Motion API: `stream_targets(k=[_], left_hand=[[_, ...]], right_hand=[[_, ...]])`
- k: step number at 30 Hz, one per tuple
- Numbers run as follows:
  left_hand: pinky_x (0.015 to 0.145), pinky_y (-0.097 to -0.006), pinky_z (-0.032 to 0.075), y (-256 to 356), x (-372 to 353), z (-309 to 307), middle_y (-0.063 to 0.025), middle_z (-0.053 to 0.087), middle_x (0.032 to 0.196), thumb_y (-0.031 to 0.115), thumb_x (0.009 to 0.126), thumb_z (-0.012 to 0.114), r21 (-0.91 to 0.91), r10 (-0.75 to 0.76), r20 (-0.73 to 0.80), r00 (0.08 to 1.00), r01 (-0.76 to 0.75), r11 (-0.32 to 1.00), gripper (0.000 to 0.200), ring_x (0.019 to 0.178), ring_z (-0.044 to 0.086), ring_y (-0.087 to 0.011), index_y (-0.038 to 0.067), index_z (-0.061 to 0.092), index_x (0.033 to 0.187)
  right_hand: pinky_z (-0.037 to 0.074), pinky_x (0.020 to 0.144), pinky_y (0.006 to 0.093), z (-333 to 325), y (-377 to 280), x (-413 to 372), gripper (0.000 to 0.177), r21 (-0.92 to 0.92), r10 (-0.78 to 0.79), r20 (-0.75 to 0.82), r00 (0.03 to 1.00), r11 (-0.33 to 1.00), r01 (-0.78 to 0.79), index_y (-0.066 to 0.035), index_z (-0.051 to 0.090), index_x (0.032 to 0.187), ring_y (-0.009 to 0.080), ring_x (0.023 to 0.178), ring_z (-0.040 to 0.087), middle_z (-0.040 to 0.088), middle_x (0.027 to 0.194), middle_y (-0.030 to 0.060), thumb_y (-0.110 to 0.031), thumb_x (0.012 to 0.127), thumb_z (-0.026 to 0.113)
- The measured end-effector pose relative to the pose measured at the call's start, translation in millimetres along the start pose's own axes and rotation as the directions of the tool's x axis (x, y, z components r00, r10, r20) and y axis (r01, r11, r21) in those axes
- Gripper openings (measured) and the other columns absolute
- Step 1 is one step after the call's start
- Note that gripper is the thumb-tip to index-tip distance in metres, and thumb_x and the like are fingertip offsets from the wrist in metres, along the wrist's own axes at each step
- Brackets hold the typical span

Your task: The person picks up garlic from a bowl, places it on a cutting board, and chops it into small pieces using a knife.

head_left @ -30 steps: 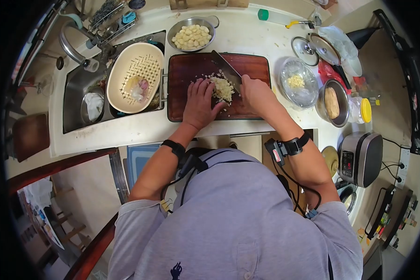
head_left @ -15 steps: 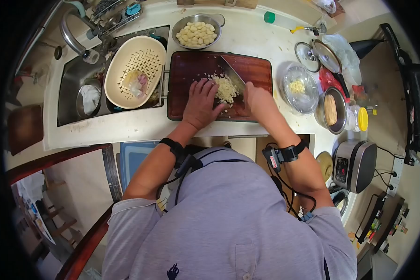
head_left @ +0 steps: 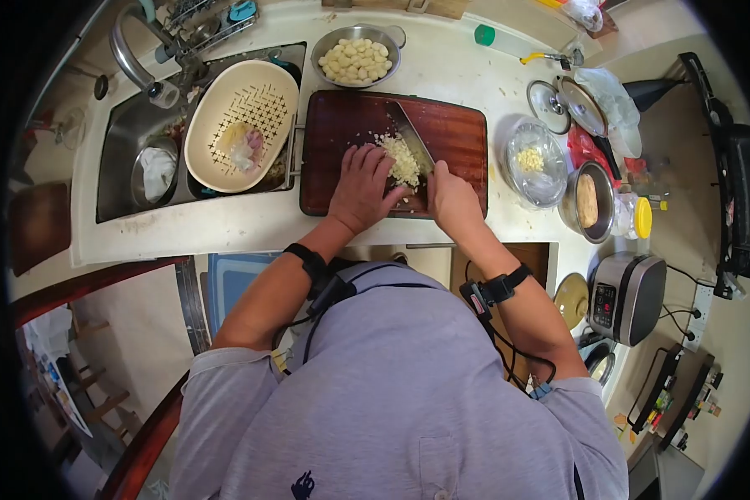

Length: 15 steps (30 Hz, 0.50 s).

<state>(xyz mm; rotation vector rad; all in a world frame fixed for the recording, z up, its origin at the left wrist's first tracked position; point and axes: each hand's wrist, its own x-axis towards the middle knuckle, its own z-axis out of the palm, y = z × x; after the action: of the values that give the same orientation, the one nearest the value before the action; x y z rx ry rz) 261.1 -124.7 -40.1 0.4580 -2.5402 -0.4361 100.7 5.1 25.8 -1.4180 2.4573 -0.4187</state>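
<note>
On a dark red cutting board (head_left: 333, 117) lies a heap of chopped pale garlic (head_left: 404, 162). My right hand (head_left: 456, 200) is wrapped round the handle of a wide-bladed knife (head_left: 412, 133), whose blade points up and to the left along the heap's right side. My left hand (head_left: 361, 190) lies on the board at the heap's left edge, fingers spread, thumb toward the knife. Behind the board stands a metal bowl (head_left: 317, 60) of whole peeled cloves.
Left of the board, a cream colander (head_left: 196, 142) rests over the sink (head_left: 112, 179). To the right are a clear plastic-covered bowl (head_left: 550, 187) with chopped bits, a metal bowl (head_left: 607, 218) holding a brown root, glass lids (head_left: 548, 104) and a yellow-lidded jar (head_left: 642, 218).
My right hand has moved slightly left and down with the knife, whose blade now stands closer to the heap. The left hand has barely moved. The view has shifted slightly.
</note>
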Motion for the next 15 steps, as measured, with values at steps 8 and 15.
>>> stream_targets(k=[8, 15], left_hand=[[0.119, -0.0567, 0.032, -2, 1, 2, -0.0170, 0.052, 0.132, 0.034, 0.086, 0.081, -0.048, 0.011, -0.050, 0.999, -0.013, 0.999, 0.058, 0.131, 0.047, -0.0368, 0.003, 0.058, 0.129], [0.119, -0.0566, 0.032, -1, 2, 0, -0.0168, 0.054, 0.130, 0.034, 0.088, 0.079, -0.051, 0.001, -0.018, 1.000, -0.002, 0.999, 0.055, 0.130, 0.047, -0.0364, 0.002, 0.059, 0.129]], right_hand=[[0.058, 0.073, 0.0607, -46, -39, 5, 0.021, -0.064, -0.010, 0.097, 0.995, 0.998, 0.017, 0.003, 0.053, 0.103, 0.0532, 0.080, 0.071, 0.070, 0.080, 0.0321, -0.018, 0.104, 0.055], [0.056, 0.071, 0.0616, -11, -18, -3, 0.019, -0.064, -0.020, 0.087, 0.996, 0.998, 0.026, 0.002, 0.053, 0.105, 0.0538, 0.079, 0.070, 0.069, 0.078, 0.0323, -0.017, 0.104, 0.056]])
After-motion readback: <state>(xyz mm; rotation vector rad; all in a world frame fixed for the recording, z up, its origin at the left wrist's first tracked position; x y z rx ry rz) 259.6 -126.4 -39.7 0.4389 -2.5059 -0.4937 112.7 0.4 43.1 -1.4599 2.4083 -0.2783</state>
